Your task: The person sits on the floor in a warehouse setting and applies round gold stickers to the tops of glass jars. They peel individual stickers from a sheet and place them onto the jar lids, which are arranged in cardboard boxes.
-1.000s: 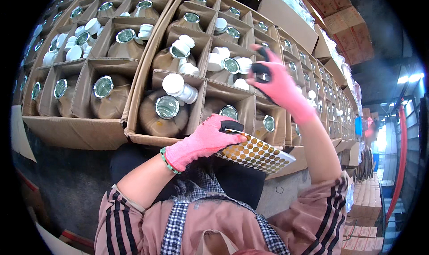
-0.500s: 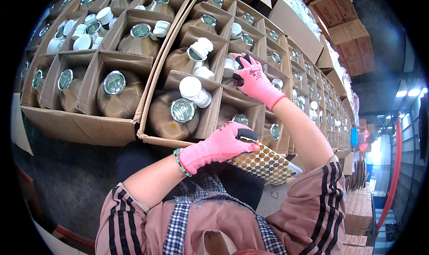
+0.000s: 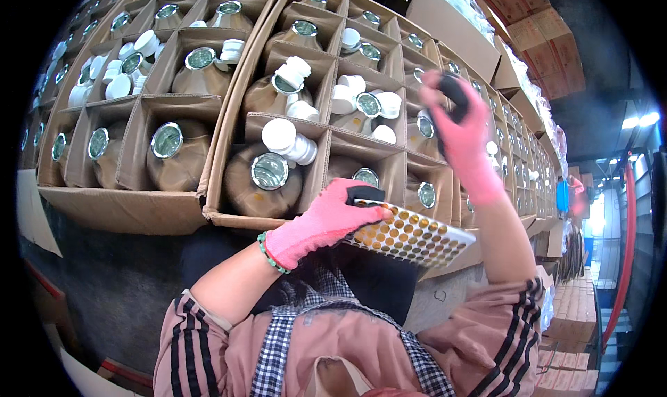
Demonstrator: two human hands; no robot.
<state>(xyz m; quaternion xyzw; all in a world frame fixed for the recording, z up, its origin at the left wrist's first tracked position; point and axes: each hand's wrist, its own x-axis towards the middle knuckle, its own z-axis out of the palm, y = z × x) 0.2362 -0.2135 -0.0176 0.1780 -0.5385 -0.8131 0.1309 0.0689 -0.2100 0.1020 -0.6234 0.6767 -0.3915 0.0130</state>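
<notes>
My left hand point(image 3: 316, 224), in a pink glove with dark fingertips, grips a white sheet of round gold stickers point(image 3: 417, 236) by its left end, in front of the carton. Smeared by motion, my right hand point(image 3: 464, 129) hangs over the carton's right part; whether its fingers hold anything I cannot tell. The divided cardboard carton point(image 3: 229, 143) holds wide-bellied bottles with silvery round mouths. One brown-looking bottle point(image 3: 260, 199) sits in the near left cell with a stack of white caps point(image 3: 281, 135) beside its mouth. White caps point(image 3: 351, 84) also surround the bottle left of my right hand.
A second divided carton point(image 3: 125, 206) of bottles stands to the left, some cells holding white caps point(image 3: 119, 85). More open cartons run off to the right. Stacked brown boxes point(image 3: 538, 46) rise at the back right. A red pole point(image 3: 620, 258) stands far right.
My right hand has lifted out of the cell with the white caps and moved right. The sticker sheet, still in my left hand, has tilted flatter. The view has shifted slightly.
</notes>
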